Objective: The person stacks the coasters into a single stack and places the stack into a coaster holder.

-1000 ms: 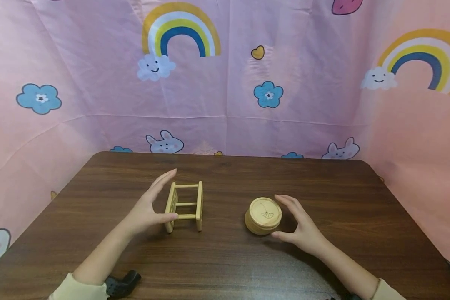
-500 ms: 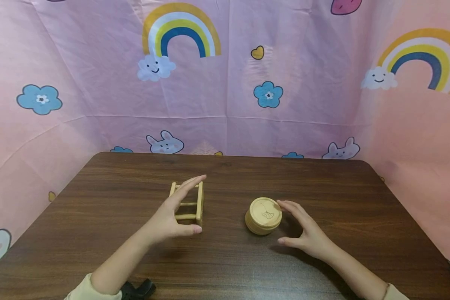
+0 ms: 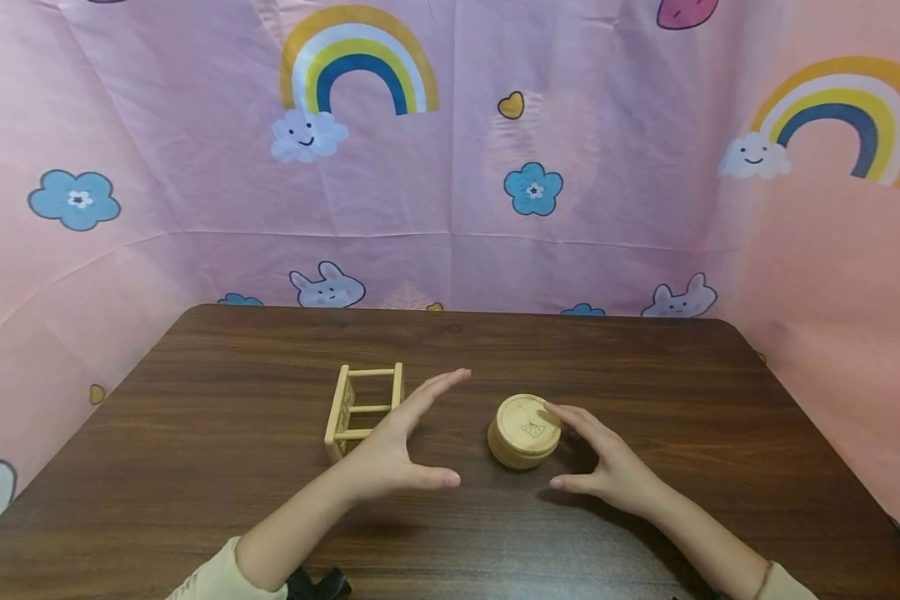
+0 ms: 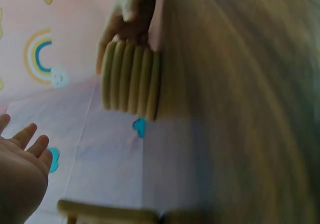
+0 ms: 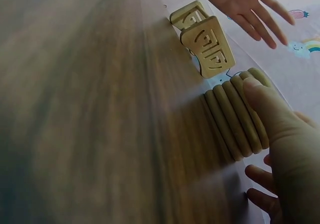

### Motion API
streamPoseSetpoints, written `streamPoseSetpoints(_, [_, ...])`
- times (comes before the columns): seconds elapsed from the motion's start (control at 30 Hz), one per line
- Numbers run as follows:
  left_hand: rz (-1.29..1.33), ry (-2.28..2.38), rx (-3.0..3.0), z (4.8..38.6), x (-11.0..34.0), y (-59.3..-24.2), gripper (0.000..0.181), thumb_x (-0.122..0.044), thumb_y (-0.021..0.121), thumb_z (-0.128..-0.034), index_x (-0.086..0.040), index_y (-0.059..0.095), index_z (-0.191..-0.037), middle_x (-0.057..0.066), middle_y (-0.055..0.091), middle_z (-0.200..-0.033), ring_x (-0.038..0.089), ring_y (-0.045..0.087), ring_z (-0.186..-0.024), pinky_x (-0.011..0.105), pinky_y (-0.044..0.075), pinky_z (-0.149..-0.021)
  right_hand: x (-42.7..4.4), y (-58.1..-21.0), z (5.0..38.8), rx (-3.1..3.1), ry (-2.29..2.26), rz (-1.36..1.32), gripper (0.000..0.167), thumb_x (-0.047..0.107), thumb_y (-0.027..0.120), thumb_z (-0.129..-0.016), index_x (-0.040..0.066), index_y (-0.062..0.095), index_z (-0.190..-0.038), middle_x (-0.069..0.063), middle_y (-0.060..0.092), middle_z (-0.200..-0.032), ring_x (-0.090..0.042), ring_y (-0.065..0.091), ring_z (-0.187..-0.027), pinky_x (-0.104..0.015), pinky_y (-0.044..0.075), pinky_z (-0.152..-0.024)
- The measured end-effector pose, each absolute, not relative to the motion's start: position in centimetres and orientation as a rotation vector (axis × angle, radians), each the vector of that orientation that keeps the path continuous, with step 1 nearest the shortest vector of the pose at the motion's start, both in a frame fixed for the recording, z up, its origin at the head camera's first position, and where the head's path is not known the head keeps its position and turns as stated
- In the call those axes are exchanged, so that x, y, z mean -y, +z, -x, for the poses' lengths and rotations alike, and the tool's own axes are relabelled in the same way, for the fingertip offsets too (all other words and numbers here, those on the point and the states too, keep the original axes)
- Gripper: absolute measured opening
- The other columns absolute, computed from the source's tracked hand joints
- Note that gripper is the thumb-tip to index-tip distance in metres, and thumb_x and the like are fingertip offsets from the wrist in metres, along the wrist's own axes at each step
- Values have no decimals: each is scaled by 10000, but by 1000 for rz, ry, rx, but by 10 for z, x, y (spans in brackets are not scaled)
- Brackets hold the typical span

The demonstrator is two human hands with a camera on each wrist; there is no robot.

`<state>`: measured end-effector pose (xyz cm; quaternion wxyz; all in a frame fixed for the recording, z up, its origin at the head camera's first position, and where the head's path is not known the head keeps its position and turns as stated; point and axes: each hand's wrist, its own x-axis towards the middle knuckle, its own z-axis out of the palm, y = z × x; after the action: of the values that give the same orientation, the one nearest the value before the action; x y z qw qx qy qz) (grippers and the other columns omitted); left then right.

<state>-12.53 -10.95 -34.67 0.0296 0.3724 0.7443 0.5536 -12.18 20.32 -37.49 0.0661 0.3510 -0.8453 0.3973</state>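
Note:
A round stack of pale wooden discs (image 3: 523,433), its top engraved with a leaf, stands right of centre on the table. Beside its right side is my right hand (image 3: 618,471), fingers and thumb spread; whether a fingertip touches the top disc I cannot tell. My left hand (image 3: 390,462) hovers between the stack and a small wooden rack (image 3: 337,412), thumb and fingers apart, holding nothing, and hides the rack's near right part. In the right wrist view the rack's cut-out side panel (image 5: 212,48) and the ridged stack (image 5: 237,116) show.
The brown wooden table (image 3: 195,400) has rounded far corners. Pink and purple cloth (image 3: 390,192) printed with rainbows, flowers and rabbits hangs behind it and at both sides. A black strap piece (image 3: 318,585) shows by my left sleeve.
My left hand has moved right, from the rack's left side past it toward the stack. The right hand has shifted slightly; stack and rack have stayed in place.

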Motion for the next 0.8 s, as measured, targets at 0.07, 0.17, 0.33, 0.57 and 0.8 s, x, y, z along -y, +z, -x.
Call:
streamPoseSetpoints(0.07, [-1117, 1714, -2276, 126, 104, -350, 949, -261, 825, -748, -316, 265, -1513, -106, 253, -1539, 164, 159, -1422, 590, 137, -1086, -202, -376, 124, 2551, 1193, -1077, 855, 60, 851, -690, 4, 412, -1422, -114, 494, -1345, -247, 472, -1215, -322, 423, -966])
streamPoseSetpoints(0.17, [-1078, 1719, -2266, 127, 96, -355, 945, -221, 817, -757, -343, 258, -1509, -116, 253, -1535, 157, 159, -1420, 592, 134, -1087, -202, -380, 128, 2546, 1186, -1107, 858, 61, 852, -689, -4, 409, -1421, -110, 500, -1343, -250, 471, -1221, -351, 420, -975])
streamPoseSetpoints(0.33, [-1023, 1681, -2292, 130, 85, -362, 955, -248, 815, -766, -380, 228, -1508, -125, 255, -1531, 151, 158, -1417, 573, 149, -1093, -210, -402, 144, 2563, 1174, -1133, 846, 236, 829, -746, 118, 393, -1461, -19, 464, -1395, -232, 447, -1256, -480, 412, -975])
streamPoseSetpoints(0.57, [-944, 1553, -2344, 137, 72, -371, 966, -365, 814, -755, -415, 198, -1498, -153, 228, -1526, 160, 166, -1409, 565, 201, -1080, -211, -409, 153, 2574, 1163, -1168, 794, 330, 803, -765, 183, 422, -1445, 9, 447, -1411, -246, 428, -1280, -540, 388, -980])
streamPoseSetpoints(0.8, [-887, 1528, -2333, 144, 63, -384, 954, -375, 800, -772, -367, 196, -1511, -74, 258, -1527, 182, 179, -1409, 548, 211, -1087, -209, -409, 153, 2635, 1120, -1141, 837, 385, 812, -736, 230, 411, -1455, -43, 439, -1420, -324, 405, -1286, -595, 365, -976])
